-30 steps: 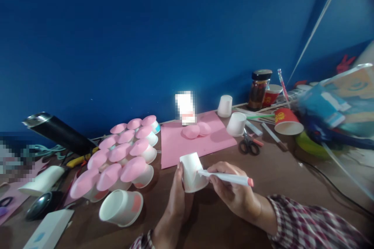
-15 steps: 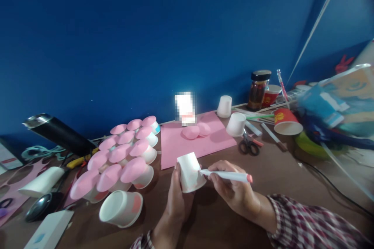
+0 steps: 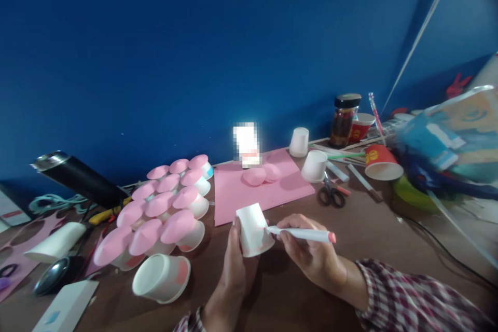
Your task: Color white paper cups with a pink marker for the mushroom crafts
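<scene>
My left hand [image 3: 236,264] is closed around the left side of a white paper cup [image 3: 252,229], which is upside down and slightly tilted above the table. Between the fingers of my right hand [image 3: 311,254] is a white marker [image 3: 305,233] with a salmon-coloured end. Its tip meets the right side of the cup's wall. Left of my hands, a paper cup [image 3: 161,277] with a salmon patch lies on its side. Beyond it stand several cups topped with pink paper cones [image 3: 146,237].
A pink sheet [image 3: 229,202] lies ahead, bearing pink paper pieces [image 3: 254,177]. To the right are scissors [image 3: 330,196], white cups [image 3: 314,166], a red paper cup [image 3: 383,163] and a lidded jar [image 3: 344,122]. A black flask [image 3: 81,179] and a computer mouse [image 3: 58,275] lie left.
</scene>
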`<state>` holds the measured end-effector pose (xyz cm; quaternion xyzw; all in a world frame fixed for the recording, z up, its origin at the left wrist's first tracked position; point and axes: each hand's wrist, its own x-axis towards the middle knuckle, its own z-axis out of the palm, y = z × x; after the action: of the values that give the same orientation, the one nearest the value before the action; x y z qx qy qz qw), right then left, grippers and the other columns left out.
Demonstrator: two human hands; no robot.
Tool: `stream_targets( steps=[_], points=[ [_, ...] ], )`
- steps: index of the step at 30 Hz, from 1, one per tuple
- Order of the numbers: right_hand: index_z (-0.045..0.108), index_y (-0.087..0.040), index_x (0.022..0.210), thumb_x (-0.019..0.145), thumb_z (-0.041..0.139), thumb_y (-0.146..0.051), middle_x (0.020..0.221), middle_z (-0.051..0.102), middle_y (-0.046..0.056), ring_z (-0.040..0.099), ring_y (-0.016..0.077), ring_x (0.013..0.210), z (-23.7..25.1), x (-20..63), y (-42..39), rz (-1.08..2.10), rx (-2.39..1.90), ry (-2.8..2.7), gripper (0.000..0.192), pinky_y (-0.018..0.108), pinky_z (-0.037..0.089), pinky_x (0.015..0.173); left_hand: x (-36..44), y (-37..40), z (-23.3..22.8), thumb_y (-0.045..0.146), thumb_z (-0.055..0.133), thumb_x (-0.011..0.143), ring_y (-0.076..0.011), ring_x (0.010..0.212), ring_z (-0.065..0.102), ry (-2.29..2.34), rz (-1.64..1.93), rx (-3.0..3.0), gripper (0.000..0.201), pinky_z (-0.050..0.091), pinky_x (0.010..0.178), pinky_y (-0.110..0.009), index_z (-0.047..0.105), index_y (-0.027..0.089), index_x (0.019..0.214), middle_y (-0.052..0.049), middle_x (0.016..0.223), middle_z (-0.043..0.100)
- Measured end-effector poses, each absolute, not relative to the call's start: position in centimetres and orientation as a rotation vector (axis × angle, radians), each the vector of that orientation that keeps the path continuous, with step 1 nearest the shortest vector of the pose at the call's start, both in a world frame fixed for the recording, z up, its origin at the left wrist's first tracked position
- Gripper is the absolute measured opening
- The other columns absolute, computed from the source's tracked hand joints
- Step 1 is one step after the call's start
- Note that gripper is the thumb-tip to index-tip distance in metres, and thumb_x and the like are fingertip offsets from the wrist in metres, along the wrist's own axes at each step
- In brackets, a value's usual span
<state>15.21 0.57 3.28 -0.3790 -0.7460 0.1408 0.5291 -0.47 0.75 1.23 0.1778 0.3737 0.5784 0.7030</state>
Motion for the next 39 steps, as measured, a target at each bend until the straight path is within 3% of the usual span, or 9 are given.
stream_targets(
  steps=[39],
  points=[
    [0.061,-0.018,0.087,0.088,0.055,-0.012,0.070,0.066,0.002,0.064,0.0144,0.060,3.38,15.26,0.39,0.377,-0.889,-1.796,0.009,0.024,0.053,0.060,-0.32,0.64,0.53,0.055,0.063,0.082,-0.0229,0.080,0.067,0.825,1.303,0.367,0.049,0.054,0.082,-0.036,0.071,0.009,0.096,-0.011,0.084,0.072]
  ],
)
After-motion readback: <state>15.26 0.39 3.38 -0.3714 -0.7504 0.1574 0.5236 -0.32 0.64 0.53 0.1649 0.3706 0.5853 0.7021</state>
